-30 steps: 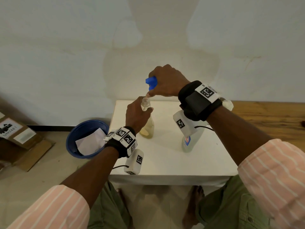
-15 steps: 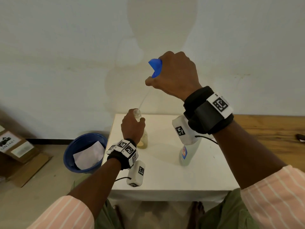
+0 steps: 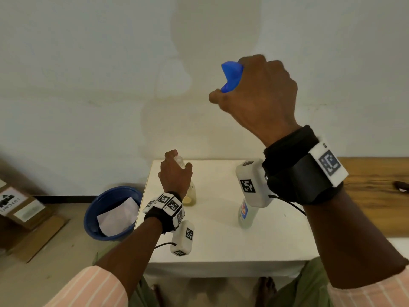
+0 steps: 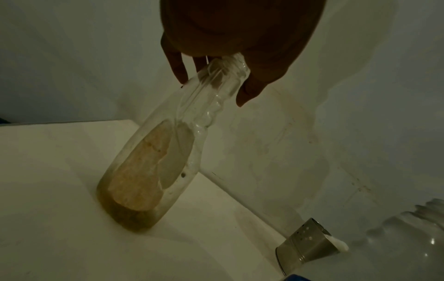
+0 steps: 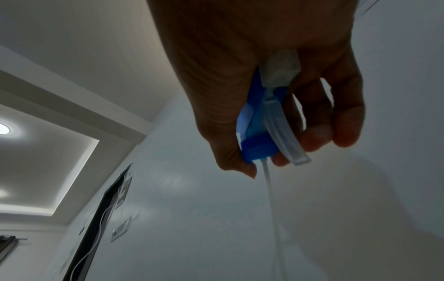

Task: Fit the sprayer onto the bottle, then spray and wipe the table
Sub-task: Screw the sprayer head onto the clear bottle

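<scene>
Fingers [image 5: 319,117] of the right hand [image 3: 256,96] are curled tight around the blue sprayer [image 3: 231,76], clamping its head with the clear trigger [image 5: 286,131] against them; a thin white dip tube [image 5: 271,205] hangs free below the collar. That hand is raised high in front of the wall, well apart from the bottle. Lower down, the left hand [image 3: 176,173] grips the neck of the clear bottle [image 4: 156,157], thumb [image 4: 252,89] on one side and fingers on the other, just under the open threaded mouth. The bottle stands on the bench [image 3: 221,240] near its far left corner, with a shallow layer of yellowish liquid at the bottom and a worn label patch on its side.

The bench is small, white and square, pushed against a pale, stained wall [image 3: 110,85]. A second clear bottle [image 3: 245,214] with a coloured label stands toward the right of the bench, partly hidden behind the right wrist camera. A wooden surface [image 3: 374,196] adjoins the bench on the right. On the floor to the left sit a blue basin [image 3: 97,216] holding a white cloth or paper [image 3: 117,217], and a cardboard box [image 3: 20,207] beyond it. The right wrist view shows a recessed ceiling [image 5: 48,161] with lit panels.
</scene>
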### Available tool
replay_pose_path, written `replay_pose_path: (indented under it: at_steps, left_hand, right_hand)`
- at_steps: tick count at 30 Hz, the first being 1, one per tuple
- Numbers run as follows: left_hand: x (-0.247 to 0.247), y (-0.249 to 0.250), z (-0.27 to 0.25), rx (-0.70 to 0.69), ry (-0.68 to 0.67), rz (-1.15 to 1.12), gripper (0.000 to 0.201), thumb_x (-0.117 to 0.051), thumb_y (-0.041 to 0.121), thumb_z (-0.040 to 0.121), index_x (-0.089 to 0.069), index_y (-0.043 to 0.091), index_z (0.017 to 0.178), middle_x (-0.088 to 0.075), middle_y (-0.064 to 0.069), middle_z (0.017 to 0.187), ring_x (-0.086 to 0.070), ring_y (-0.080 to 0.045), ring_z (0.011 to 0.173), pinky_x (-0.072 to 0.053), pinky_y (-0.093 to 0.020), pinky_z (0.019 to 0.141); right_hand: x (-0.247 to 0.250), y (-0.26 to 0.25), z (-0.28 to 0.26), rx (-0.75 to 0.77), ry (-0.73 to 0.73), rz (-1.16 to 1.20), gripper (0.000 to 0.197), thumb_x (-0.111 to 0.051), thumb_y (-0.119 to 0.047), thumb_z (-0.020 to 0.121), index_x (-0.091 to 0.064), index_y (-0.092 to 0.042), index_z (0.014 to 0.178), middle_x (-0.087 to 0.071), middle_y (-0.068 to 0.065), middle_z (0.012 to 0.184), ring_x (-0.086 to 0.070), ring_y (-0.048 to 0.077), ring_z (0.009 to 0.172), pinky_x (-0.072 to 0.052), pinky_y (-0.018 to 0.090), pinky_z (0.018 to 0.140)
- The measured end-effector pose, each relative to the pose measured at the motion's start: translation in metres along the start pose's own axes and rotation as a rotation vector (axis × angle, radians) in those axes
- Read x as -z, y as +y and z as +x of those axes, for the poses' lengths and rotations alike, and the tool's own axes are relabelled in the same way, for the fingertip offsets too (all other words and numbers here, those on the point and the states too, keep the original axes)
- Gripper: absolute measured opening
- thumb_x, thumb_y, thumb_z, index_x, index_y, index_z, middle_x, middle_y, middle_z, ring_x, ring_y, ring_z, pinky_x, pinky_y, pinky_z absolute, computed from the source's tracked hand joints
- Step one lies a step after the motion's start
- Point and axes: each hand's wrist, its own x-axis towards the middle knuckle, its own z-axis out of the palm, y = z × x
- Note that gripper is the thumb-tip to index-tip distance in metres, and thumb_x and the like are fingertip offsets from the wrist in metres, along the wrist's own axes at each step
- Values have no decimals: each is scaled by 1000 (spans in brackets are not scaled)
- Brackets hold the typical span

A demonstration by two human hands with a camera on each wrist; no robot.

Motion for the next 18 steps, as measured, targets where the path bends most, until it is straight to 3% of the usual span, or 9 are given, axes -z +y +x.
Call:
replay_pose_path:
  at_steps: [4, 8, 11, 13, 16, 18]
  left_hand:
    - [0, 4, -3, 6, 31, 4, 62, -73, 29, 73, -42, 17, 126, -58, -3, 122, -51, -27, 115, -41, -49, 99]
    - [1, 3, -6, -10, 29, -4, 68, -75, 32, 72, -41, 18, 129, -54, -1, 129, -47, -25, 121, -40, -48, 102]
    - [2, 6, -9, -46, 67, 2, 71, -76, 34, 71, -41, 19, 131, -53, 0, 132, -46, -24, 123, -37, -44, 103]
    - [3, 12, -14, -143, 159, -2, 71, -75, 38, 72, -43, 21, 132, -53, 3, 134, -46, -20, 125, -34, -41, 104]
    - [1, 28, -25, -419, 314, -47, 59, -73, 46, 76, -51, 22, 125, -57, 8, 132, -50, -11, 122, -33, -31, 103]
    - [-6, 39, -35, -529, 268, -81, 60, -73, 54, 73, -54, 22, 120, -59, 10, 128, -52, -6, 119, -34, -28, 102]
  right_hand:
    - [-18, 2, -16, 5, -125, -34, 41, -63, -50, 75, -55, -14, 92, -51, -2, 78, -48, 20, 68, -33, 29, 63]
    - [-33, 10, -26, -20, -208, -42, 35, -62, -47, 77, -47, -15, 83, -47, -2, 72, -47, 20, 67, -30, 28, 63]
    - [-29, 15, -26, -40, -192, -46, 35, -61, -47, 78, -45, -15, 81, -38, -5, 63, -46, 20, 65, -30, 29, 62]
    - [-23, 18, -23, -48, -164, -54, 36, -61, -47, 78, -45, -15, 81, -43, -3, 67, -46, 20, 66, -31, 29, 62]
    - [-11, 24, -18, -67, -119, -77, 38, -61, -48, 80, -42, -15, 83, -47, 0, 76, -46, 21, 69, -33, 30, 65]
    - [-3, 31, -18, -88, -92, -101, 42, -61, -51, 80, -40, -15, 84, -47, 1, 79, -46, 21, 71, -33, 31, 65]
